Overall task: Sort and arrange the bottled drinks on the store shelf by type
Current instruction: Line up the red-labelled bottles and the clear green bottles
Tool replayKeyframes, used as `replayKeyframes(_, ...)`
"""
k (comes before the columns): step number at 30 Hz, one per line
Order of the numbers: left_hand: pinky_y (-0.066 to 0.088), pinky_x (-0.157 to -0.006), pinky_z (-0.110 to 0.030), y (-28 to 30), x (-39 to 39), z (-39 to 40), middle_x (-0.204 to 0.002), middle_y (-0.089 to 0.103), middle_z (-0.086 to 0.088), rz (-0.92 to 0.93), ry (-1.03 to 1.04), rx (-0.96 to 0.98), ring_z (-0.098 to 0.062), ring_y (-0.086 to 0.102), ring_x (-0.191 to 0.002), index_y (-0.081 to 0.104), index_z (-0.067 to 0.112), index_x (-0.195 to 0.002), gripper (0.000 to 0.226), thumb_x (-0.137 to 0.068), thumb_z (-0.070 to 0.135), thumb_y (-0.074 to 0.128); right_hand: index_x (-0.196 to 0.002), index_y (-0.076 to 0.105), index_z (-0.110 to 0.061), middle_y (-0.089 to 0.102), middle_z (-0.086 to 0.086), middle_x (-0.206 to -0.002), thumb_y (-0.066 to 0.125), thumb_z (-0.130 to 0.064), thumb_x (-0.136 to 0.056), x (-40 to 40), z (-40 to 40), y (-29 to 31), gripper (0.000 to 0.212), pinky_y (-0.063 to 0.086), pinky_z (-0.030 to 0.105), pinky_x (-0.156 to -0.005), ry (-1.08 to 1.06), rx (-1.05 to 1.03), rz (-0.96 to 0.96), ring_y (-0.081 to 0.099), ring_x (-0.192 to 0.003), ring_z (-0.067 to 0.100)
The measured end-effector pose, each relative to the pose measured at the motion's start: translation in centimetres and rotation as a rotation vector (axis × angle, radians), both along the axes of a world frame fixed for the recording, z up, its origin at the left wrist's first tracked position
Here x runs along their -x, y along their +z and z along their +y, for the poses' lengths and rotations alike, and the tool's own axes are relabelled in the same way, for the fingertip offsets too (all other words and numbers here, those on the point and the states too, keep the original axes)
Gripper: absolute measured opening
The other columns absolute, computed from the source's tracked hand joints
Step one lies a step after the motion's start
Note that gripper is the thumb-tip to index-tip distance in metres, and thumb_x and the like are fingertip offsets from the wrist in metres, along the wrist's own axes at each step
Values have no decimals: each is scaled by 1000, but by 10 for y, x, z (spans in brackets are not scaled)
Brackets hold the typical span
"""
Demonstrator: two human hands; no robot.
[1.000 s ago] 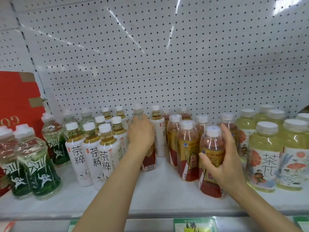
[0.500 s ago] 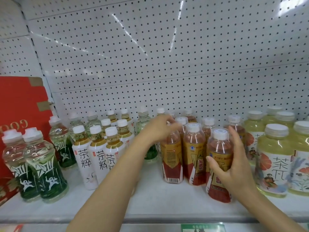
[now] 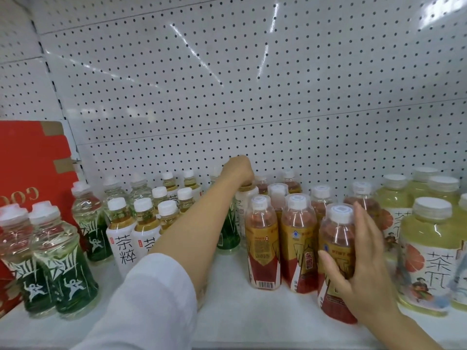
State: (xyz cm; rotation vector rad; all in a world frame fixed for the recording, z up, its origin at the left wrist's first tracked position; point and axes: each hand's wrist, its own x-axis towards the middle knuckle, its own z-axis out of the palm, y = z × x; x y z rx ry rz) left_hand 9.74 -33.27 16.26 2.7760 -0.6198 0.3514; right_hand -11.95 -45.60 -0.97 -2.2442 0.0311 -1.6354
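Bright, even overhead light streaks white glare across the pegboard and its top right corner, shadows stay faint, wide-angle bending curves the edges, and the right hand blurs slightly.

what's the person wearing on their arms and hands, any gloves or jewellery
Both hands are bare: no gloves, rings or watch show on the left hand or the right hand. The left arm has a plain white sleeve pushed up toward the elbow, forearm uncovered. No sleeve shows on the right forearm.
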Motion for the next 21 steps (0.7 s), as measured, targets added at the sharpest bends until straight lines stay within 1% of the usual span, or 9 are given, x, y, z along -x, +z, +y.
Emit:
replayKeyframes(2,51,-69,-31,17,8,10,-79,54,0,-10,-15,86,-22,57,-85,56,12,-92,5,-95,12,59,-156,15,-8,25,13,-157,36,-60,-96,0,0,-2,82,23,42,-116,-11,13,-14,9,-150,3)
replayKeyframes(4,51,-87,-36,42,18,24,-99,59,-4,-42,-44,269,-24,57,-97,58,13,-110,13,-97,15,59,-152,21,1,29,21,-154,45,-51,-94,1,0,0,81,15,33,-121,-56,57,-45,19,-149,19)
replayKeyframes(5,51,-89,-34,56,27,32,-114,60,-7,-57,-59,394,-23,58,-102,57,10,-122,25,-98,17,60,-150,24,5,31,25,-152,50,-45,-92,0,1,2,81,13,34,-122,-84,85,-61,24,-146,29)
replayKeyframes(7,51,-78,-24,79,43,48,-128,56,-6,-85,-130,707,-17,61,-96,52,9,-135,39,-98,19,61,-146,28,9,33,29,-151,54,-36,-87,-2,3,4,79,14,39,-122,-109,111,-76,27,-143,39)
replayKeyframes(8,53,-76,-20,87,49,55,-126,56,-3,-105,-171,861,-13,62,-92,52,11,-135,39,-98,19,62,-146,28,9,33,29,-151,54,-35,-86,-2,3,5,79,14,40,-123,-106,109,-77,27,-142,40)
replayKeyframes(11,58,-82,-30,98,62,71,-106,63,1,-220,-255,1249,-11,65,-86,58,14,-123,24,-100,19,56,-147,27,9,31,29,-151,54,-34,-86,-1,4,4,80,11,38,-124,-76,91,-73,27,-142,40)
replayKeyframes(13,57,-72,-29,102,71,82,-85,62,0,-289,-333,1447,-12,64,-72,59,12,-114,17,-102,18,48,-148,25,8,28,28,-152,53,-34,-86,0,3,4,80,9,34,-124,-50,83,-67,26,-142,39)
replayKeyframes(17,53,-70,-38,98,91,109,-78,61,-6,-381,-398,1436,-21,62,-64,63,10,-102,21,-104,17,43,-149,24,6,25,24,-153,51,-33,-87,1,4,7,78,9,30,-123,1,68,-76,26,-141,39)
replayKeyframes(21,50,-64,-31,70,111,123,-81,61,-6,-333,-377,1325,-18,62,-64,63,9,-107,23,-106,19,42,-150,23,7,23,24,-155,51,-32,-88,1,5,5,79,14,35,-123,33,62,-65,26,-142,39)
